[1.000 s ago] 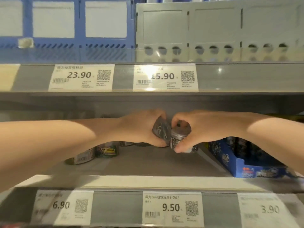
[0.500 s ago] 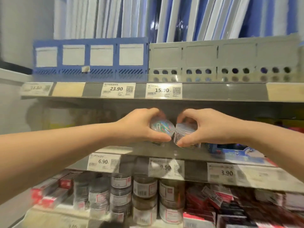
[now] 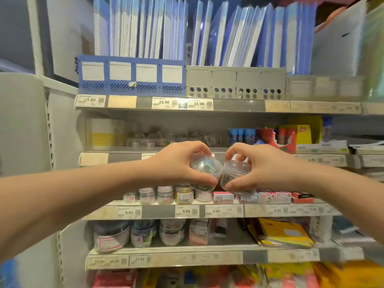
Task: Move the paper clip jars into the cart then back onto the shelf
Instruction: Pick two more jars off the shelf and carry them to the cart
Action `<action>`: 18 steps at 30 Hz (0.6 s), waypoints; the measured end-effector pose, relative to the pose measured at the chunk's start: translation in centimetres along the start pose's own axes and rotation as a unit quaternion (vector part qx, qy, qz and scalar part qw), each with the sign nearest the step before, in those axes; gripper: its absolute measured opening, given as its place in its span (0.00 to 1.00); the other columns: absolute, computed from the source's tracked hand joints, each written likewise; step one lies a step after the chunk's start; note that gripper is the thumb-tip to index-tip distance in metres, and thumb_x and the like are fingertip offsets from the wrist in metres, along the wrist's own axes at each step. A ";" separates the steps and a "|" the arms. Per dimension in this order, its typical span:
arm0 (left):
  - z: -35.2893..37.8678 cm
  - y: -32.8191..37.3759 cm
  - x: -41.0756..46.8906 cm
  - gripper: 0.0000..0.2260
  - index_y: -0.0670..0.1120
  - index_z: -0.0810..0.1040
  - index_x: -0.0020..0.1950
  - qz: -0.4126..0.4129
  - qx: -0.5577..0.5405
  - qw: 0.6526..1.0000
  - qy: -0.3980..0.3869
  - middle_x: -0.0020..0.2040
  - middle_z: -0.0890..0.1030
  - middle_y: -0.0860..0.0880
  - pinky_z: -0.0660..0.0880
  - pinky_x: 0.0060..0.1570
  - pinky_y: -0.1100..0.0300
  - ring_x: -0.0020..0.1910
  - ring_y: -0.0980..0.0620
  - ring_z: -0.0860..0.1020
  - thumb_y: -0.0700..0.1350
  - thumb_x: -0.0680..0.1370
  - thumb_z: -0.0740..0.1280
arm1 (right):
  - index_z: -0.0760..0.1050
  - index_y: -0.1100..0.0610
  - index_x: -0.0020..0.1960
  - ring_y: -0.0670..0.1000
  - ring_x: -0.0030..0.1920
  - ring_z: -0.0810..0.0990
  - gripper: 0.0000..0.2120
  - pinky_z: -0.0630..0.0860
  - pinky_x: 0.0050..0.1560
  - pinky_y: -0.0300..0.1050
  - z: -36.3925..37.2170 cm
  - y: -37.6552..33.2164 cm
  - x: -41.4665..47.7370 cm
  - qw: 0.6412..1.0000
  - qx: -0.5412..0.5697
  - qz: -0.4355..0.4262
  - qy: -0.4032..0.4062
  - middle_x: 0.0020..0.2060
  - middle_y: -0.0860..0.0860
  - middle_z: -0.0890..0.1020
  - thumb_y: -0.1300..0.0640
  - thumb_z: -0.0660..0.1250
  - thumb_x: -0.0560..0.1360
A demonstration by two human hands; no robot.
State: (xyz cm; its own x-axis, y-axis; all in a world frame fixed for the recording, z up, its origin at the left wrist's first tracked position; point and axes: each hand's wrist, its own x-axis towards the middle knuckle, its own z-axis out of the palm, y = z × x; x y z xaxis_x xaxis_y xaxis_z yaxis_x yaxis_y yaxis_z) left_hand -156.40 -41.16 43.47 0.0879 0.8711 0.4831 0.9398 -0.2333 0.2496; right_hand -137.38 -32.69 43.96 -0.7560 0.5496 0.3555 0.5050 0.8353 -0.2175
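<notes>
Two paper clip jars were in my grip, one to each hand. The jar of coloured clips [image 3: 206,167] sat between the thumb and curled fingers of my left hand [image 3: 176,166], and my right hand [image 3: 262,168] gripped the jar of plain steel clips [image 3: 235,176] the same way. The jars touched side by side, tilted towards me, in the air in front of the shelf [image 3: 94,159] they belong to.

A second before, both hands had been deep inside that shelf with the jars still standing on its board. Half a second before, they were just at its lip. So the lifting was done, and I judged the next step to be the carry to the cart. It was nowhere in view, so I would have to turn or look down to find it.

Counting outward: two jars held, two hands, neither free. Behind my knuckles, more clear jars [image 3: 145,140] stayed on the same shelf, too blurred to number. On the shelf below I could make out a row of five small labelled jars [image 3: 165,195], then flat red-and-white boxes [image 3: 223,198]. Four price rails showed, and the top rail [image 3: 239,104] carried three readable tags. Above it stood one blue file rack [image 3: 133,75] and, beside it, a grey file rack [image 3: 235,83], both filled with blue folders [image 3: 145,30].
</notes>
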 end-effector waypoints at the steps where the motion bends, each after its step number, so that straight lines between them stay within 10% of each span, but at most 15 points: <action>1: -0.2 1.1 -1.1 0.24 0.54 0.73 0.59 0.006 -0.005 1.000 -0.011 0.52 0.75 0.59 0.70 0.50 0.67 0.52 0.60 0.73 0.58 0.66 0.73 | 0.65 0.37 0.53 0.38 0.42 0.73 0.24 0.70 0.40 0.36 -0.2 -0.7 -1.7 1.000 -0.003 0.009 -0.001 0.53 0.43 0.74 0.37 0.72 0.63; 18: 5.8 28.4 -9.3 0.20 0.64 0.70 0.51 0.155 -0.124 0.975 -0.102 0.48 0.72 0.67 0.67 0.46 0.73 0.49 0.67 0.72 0.63 0.62 0.71 | 0.68 0.44 0.52 0.43 0.39 0.76 0.22 0.74 0.40 0.42 -10.6 -2.3 -34.9 0.984 -0.050 0.168 0.031 0.43 0.43 0.77 0.41 0.74 0.63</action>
State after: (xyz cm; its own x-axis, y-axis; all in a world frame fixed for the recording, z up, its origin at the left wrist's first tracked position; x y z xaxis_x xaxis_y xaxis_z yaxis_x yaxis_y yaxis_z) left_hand -128.57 -53.36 41.25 0.4428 0.8035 0.3979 0.7505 -0.5750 0.3258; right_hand -107.71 -53.99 41.67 -0.5137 0.7905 0.3335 0.7632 0.5986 -0.2432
